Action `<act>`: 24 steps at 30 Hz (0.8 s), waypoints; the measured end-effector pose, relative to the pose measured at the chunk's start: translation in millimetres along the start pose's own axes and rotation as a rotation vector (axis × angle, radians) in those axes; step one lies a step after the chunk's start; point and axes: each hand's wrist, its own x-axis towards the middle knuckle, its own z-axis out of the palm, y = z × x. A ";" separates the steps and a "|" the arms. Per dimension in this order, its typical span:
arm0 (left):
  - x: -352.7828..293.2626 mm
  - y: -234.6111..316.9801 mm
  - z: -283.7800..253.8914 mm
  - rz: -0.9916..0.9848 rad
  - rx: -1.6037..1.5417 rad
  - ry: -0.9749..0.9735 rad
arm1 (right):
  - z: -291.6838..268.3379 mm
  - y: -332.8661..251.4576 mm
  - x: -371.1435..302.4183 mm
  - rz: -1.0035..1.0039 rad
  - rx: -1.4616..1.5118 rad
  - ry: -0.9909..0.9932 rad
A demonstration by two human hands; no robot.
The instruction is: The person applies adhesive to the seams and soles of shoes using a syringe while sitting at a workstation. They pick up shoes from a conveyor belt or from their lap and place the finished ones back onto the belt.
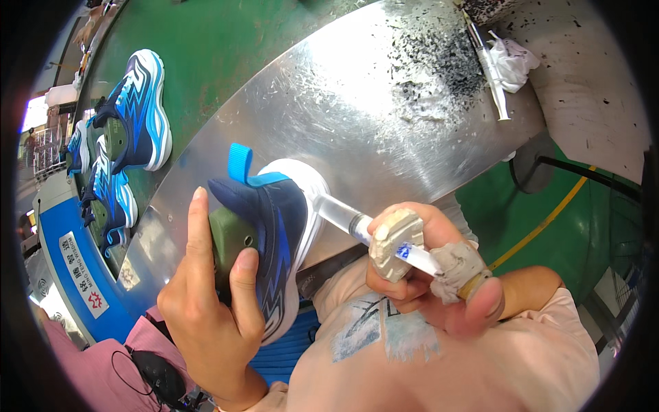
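Observation:
My left hand [213,302] grips a dark blue sports shoe [274,233] with lighter blue zigzag stripes, a white sole and a bright blue heel loop; it sits on a green last. My right hand [432,275], with tape-wrapped fingers, holds a clear plastic syringe [357,223]. The syringe's tip touches the shoe's white sole edge near the heel.
A curved scratched metal table [384,117] lies ahead, with black specks at its far right. A second syringe [494,75] and a crumpled white cloth [515,62] rest there. Several matching blue shoes [137,110] ride on a green conveyor belt [206,48] at left.

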 end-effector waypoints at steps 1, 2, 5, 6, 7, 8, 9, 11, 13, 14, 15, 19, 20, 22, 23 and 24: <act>0.3 4.1 0.4 -0.048 -0.024 0.018 | 2.1 3.3 -1.6 -0.027 -0.014 0.012; 0.3 7.9 -1.3 -0.137 -0.030 -0.014 | 3.9 5.2 -4.1 -0.040 -0.021 0.010; 3.3 14.4 -2.7 -0.279 -0.067 -0.022 | 9.2 14.4 -10.5 -0.098 -0.034 0.013; 4.5 14.9 -2.1 -0.250 -0.084 0.024 | 10.4 17.6 -12.6 -0.120 -0.057 0.007; 4.9 15.2 -1.7 -0.270 -0.093 0.019 | 11.6 21.9 -14.3 -0.142 -0.080 0.002; 4.3 15.8 -1.5 -0.286 -0.106 0.040 | 12.3 25.9 -16.9 -0.155 -0.120 -0.003; 4.6 14.8 -0.6 -0.278 -0.114 0.075 | 13.3 31.9 -18.6 -0.182 -0.118 -0.027; 4.4 12.6 -0.4 -0.364 -0.110 0.051 | 13.8 44.8 -23.1 -0.235 -0.113 -0.075; 4.8 9.7 -2.9 -0.362 -0.120 0.036 | 12.7 59.1 -24.8 -0.342 -0.089 -0.136; 5.1 8.0 -4.3 -0.364 -0.106 0.024 | 10.3 62.4 -27.9 -0.309 -0.107 -0.199; 5.9 7.1 -5.4 -0.388 -0.148 0.012 | 8.7 65.6 -29.6 -0.334 -0.127 -0.211; 2.9 2.8 -5.2 -0.398 -0.117 0.040 | 0.4 52.5 -34.4 -0.272 -0.175 -0.342; -2.7 3.5 -4.2 -0.409 -0.076 0.064 | -3.8 47.8 -24.2 -0.296 -0.078 -0.361; -18.9 1.3 -1.8 -0.339 -0.138 0.070 | -7.9 28.2 -10.6 -0.159 0.139 -0.201; -26.6 -5.6 -1.3 -0.104 -0.157 0.118 | -7.2 13.1 -5.7 0.003 0.223 0.006; -33.5 -13.0 -1.4 0.119 -0.089 0.209 | -6.3 7.7 10.2 0.065 0.295 -0.047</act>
